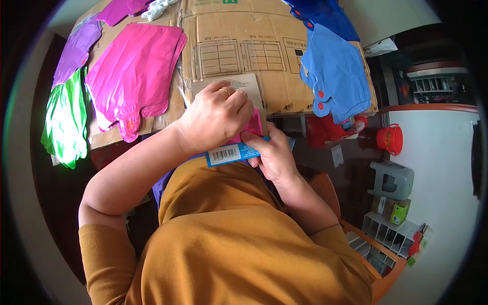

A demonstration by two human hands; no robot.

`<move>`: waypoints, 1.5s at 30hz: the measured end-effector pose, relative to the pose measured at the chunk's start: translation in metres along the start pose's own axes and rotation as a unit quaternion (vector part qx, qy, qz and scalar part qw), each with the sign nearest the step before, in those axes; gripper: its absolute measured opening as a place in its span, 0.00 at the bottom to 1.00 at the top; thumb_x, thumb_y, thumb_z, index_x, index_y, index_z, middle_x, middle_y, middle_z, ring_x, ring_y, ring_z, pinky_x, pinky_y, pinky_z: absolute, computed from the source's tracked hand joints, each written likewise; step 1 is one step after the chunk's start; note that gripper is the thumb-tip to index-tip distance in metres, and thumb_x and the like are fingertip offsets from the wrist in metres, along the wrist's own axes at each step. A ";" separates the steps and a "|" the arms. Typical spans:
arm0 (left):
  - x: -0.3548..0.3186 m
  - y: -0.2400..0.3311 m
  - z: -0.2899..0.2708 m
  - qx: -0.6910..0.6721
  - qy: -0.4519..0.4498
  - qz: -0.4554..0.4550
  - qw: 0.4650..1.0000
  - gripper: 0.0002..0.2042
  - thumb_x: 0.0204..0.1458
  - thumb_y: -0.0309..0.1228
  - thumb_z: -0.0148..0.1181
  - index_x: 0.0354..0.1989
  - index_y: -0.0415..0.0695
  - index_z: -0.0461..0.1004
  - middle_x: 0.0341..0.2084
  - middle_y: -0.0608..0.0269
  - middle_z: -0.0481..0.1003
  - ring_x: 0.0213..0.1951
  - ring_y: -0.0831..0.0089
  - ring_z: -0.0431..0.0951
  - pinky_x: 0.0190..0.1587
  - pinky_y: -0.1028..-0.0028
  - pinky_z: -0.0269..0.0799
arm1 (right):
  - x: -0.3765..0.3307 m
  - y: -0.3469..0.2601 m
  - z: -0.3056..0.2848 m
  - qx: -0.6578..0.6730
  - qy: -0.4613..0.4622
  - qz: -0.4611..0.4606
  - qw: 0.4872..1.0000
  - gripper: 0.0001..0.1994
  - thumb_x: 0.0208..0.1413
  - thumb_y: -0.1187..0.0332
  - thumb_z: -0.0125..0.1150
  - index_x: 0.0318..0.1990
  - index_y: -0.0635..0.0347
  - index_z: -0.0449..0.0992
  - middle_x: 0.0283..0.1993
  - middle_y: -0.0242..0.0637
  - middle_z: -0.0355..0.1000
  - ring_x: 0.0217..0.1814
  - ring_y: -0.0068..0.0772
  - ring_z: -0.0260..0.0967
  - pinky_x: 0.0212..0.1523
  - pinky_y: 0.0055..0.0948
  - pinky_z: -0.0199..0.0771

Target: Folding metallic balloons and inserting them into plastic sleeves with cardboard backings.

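My right hand [274, 152] grips a packaging card [223, 155] near the table's front edge. The card has a blue strip with a white barcode label, and a pink part [255, 123] shows between my hands. My right thumb presses on its face. Above it my left hand [216, 117], with a ring on one finger, is closed with curled fingers over the pink part. Whatever its fingertips pinch is hidden. A pale grey printed card [247, 82] shows just beyond my left hand, partly covered by it.
Cardboard [229, 30] covers the table. Shiny pink sheets [134, 71] with rounded tabs lie left, beside purple [76, 48] and green ones [67, 119]. Blue sheets [338, 71] hang over the right edge. A red bucket [390, 139], a grey stool [391, 180] and a wooden chair [373, 254] stand right.
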State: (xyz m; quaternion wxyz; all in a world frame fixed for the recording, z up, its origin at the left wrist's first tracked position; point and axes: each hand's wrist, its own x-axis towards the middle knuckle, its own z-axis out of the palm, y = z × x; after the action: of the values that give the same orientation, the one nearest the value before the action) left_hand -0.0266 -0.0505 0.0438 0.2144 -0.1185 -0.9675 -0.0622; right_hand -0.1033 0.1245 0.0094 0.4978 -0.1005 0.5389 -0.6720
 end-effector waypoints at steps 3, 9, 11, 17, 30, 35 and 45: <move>-0.008 -0.001 0.002 -0.029 0.037 0.001 0.999 0.13 0.41 0.29 0.57 0.36 0.36 0.73 0.32 0.59 0.73 0.31 0.64 0.76 0.46 0.61 0.74 | 0.001 -0.003 0.003 0.014 0.008 0.004 1.000 0.08 0.53 0.73 0.63 0.38 0.64 0.73 0.26 0.32 0.69 0.16 0.19 0.61 0.14 0.20 0.61; -0.011 -0.004 -0.014 -0.001 -0.031 0.014 0.999 0.15 0.42 0.30 0.57 0.39 0.38 0.73 0.33 0.60 0.73 0.37 0.64 0.75 0.45 0.64 0.70 | 0.005 -0.004 0.002 0.024 0.005 -0.002 1.000 0.08 0.52 0.74 0.63 0.38 0.65 0.72 0.26 0.33 0.70 0.17 0.20 0.63 0.15 0.20 0.61; -0.015 -0.001 -0.025 0.011 -0.067 -0.028 0.997 0.16 0.42 0.30 0.57 0.42 0.39 0.74 0.35 0.61 0.73 0.40 0.65 0.74 0.46 0.65 0.69 | 0.005 -0.006 0.003 0.016 0.002 0.005 1.000 0.08 0.53 0.74 0.63 0.38 0.65 0.72 0.26 0.33 0.70 0.17 0.20 0.63 0.15 0.20 0.61; -0.047 0.003 -0.039 -0.087 -0.024 -0.140 0.986 0.14 0.47 0.26 0.57 0.44 0.41 0.74 0.34 0.59 0.73 0.36 0.66 0.74 0.41 0.70 0.69 | 0.007 -0.005 0.003 0.024 0.034 0.010 0.999 0.08 0.54 0.71 0.63 0.38 0.64 0.73 0.28 0.34 0.72 0.19 0.20 0.65 0.15 0.20 0.62; -0.048 0.069 0.001 -0.839 0.217 -0.454 0.209 0.16 0.61 0.33 0.51 0.53 0.38 0.66 0.47 0.54 0.72 0.48 0.64 0.76 0.53 0.64 0.73 | 0.010 -0.003 0.011 -0.059 0.059 -0.031 0.996 0.13 0.55 0.62 0.65 0.34 0.64 0.71 0.29 0.38 0.74 0.17 0.20 0.66 0.14 0.23 0.63; -0.037 0.069 -0.005 -0.767 0.225 -0.557 0.225 0.08 0.62 0.27 0.49 0.47 0.38 0.67 0.42 0.57 0.74 0.44 0.66 0.77 0.50 0.65 0.77 | -0.005 -0.026 0.005 -0.591 0.130 -0.184 0.775 0.24 0.52 0.48 0.65 0.36 0.64 0.70 0.31 0.44 0.71 0.26 0.45 0.69 0.27 0.41 0.68; -0.039 0.057 -0.006 -0.807 0.229 -0.525 0.145 0.19 0.63 0.40 0.43 0.52 0.37 0.67 0.47 0.51 0.74 0.49 0.60 0.76 0.52 0.62 0.74 | -0.008 -0.034 0.006 -0.694 -0.072 -0.565 0.442 0.12 0.51 0.72 0.56 0.42 0.70 0.75 0.41 0.47 0.73 0.44 0.42 0.72 0.43 0.35 0.74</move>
State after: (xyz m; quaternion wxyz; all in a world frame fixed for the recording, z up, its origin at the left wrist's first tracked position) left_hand 0.0248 -0.0044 0.0362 0.1243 0.3317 -0.1034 -0.9294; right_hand -0.1146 0.1249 0.0431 -0.1906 -0.7422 0.6116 -0.1968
